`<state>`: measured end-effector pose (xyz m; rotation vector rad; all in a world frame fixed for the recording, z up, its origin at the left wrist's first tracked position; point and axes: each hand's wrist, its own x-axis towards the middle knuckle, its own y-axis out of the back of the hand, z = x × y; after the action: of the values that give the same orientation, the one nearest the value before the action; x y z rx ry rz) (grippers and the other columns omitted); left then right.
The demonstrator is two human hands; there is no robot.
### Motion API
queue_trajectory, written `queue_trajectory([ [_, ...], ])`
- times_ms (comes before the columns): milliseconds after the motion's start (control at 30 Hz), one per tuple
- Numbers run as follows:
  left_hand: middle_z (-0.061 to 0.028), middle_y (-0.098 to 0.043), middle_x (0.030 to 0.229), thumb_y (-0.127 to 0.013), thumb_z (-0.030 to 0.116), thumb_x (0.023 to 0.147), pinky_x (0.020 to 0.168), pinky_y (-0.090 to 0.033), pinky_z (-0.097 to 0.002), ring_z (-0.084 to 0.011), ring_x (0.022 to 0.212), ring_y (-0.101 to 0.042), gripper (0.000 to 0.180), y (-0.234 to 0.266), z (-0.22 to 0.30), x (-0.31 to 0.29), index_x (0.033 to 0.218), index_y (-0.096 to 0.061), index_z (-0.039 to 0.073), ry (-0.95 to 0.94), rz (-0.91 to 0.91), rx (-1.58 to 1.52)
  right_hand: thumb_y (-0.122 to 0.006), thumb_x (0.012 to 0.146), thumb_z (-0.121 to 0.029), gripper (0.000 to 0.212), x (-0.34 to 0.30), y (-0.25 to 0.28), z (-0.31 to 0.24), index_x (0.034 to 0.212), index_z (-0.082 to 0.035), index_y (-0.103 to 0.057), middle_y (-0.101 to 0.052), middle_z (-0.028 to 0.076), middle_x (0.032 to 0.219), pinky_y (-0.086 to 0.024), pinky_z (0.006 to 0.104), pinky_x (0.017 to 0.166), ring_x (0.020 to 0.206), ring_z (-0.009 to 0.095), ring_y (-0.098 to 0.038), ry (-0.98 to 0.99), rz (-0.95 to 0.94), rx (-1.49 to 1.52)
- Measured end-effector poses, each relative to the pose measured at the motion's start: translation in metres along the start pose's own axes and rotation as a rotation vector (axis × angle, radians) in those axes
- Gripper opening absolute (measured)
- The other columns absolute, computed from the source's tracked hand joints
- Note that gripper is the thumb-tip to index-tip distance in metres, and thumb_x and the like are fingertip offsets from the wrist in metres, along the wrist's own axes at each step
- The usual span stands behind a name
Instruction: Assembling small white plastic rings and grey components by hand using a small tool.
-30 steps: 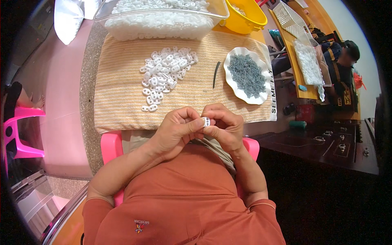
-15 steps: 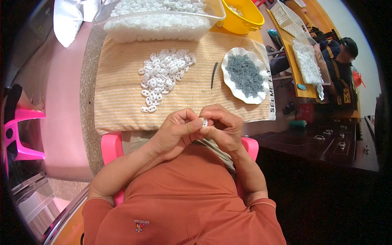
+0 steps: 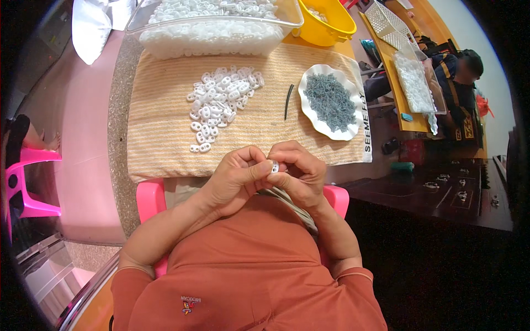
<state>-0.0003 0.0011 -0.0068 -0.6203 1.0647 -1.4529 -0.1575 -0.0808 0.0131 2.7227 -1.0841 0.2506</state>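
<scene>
Looking down, head view: both bare hands meet just off the near edge of a tan striped cloth towel (image 3: 160, 118). Left hand (image 3: 234, 176) pinches a small white plastic piece with dark openings (image 3: 275, 166) between thumb and fingers; right hand (image 3: 305, 175) closes on it from the other side. Piece sits at the fingertips, just right of the left thumb and beyond the right thumb's tip; neither hand clearly nearer. Long axis: cannot tell, fingers cover the ends. Anything else tucked in the right fingers: cannot tell.

Ahead and left, a loose heap of white oval two-holed plastic pieces (image 3: 212, 105). Ahead and right, a white wavy-rimmed plate (image 3: 304, 105) of thin grey translucent bits (image 3: 330, 102), nearer the right hand. Between them, a slim black curved rod (image 3: 288, 102), lengthwise away from the body, beside the plate.
</scene>
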Motion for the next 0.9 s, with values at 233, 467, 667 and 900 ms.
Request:
queue_trajectory([
  [233,-0.0079,-0.064,0.098,-0.063,0.013,0.091,0.078,-0.054,-0.0262,-0.0118,0.086,-0.062,0.009,0.0017,0.0006,0.0012,0.09,-0.058,0.006,0.0,-0.072,-0.096,-0.073,0.078,-0.002,0.027,0.0007,-0.0009,-0.0002,0.102,0.005,-0.063,-0.059,0.013,0.102,-0.045,0.0248,0.076,0.088,0.015,-0.056,-0.011,0.014,0.07],
  [467,-0.0063,-0.062,0.094,-0.067,0.02,0.088,0.073,-0.05,-0.0269,-0.0121,0.082,-0.058,0.017,-0.0038,0.0031,-0.0017,0.086,-0.053,0.009,0.029,-0.002,0.011,-0.075,0.075,0.0,0.029,-0.0004,-0.001,-0.0036,0.102,0.005,-0.063,-0.059,0.013,0.101,-0.044,0.024,0.074,0.085,0.014,-0.055,-0.013,0.004,0.066],
  [667,-0.0067,-0.062,0.096,-0.066,0.02,0.089,0.073,-0.05,-0.0266,-0.0121,0.082,-0.059,0.017,-0.0042,0.0015,-0.0015,0.086,-0.053,0.009,0.0,0.002,0.009,-0.074,0.075,0.002,0.028,-0.0013,-0.0007,0.0001,0.101,0.005,-0.063,-0.059,0.013,0.101,-0.044,0.0239,0.074,0.085,0.014,-0.055,-0.013,0.017,0.074],
  [900,-0.0066,-0.06,0.096,-0.065,0.021,0.089,0.072,-0.05,-0.0263,-0.0117,0.078,-0.057,0.018,-0.0019,0.0035,0.0009,0.085,-0.052,0.009,0.03,-0.019,-0.01,-0.073,0.076,0.002,0.029,-0.0015,0.0006,0.0012,0.102,0.005,-0.063,-0.059,0.013,0.101,-0.046,0.0249,0.076,0.088,0.015,-0.056,-0.017,0.016,0.069],
])
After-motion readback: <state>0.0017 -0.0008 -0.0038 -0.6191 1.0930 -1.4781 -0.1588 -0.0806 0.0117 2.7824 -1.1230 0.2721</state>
